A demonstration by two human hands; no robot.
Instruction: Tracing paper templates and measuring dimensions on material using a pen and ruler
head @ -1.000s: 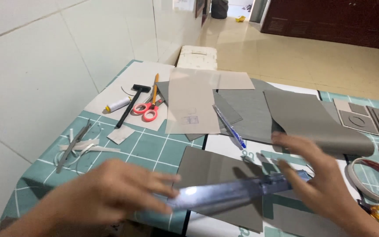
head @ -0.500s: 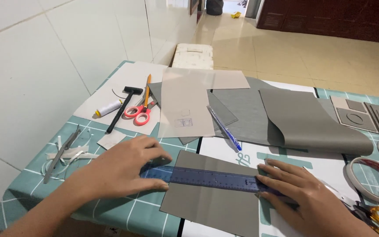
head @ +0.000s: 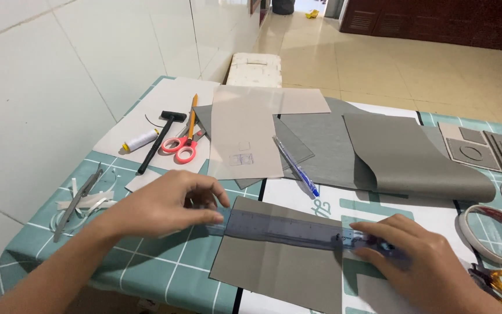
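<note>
The blue ruler (head: 297,231) lies flat across the upper part of the grey sheet (head: 280,264), running from 9 o'clock to 3 o'clock near the table's front edge. The left hand (head: 164,203) presses its 9 o'clock end, fingers curled down onto it, gripping nothing else. The right hand (head: 425,267) holds the 3 o'clock end flat, fingers extended over it. A blue pen (head: 296,166) lies at 12 o'clock from the ruler. Pink-handled scissors (head: 182,146) lie at 11 o'clock; a tape roll (head: 492,232) sits at 3 o'clock
</note>
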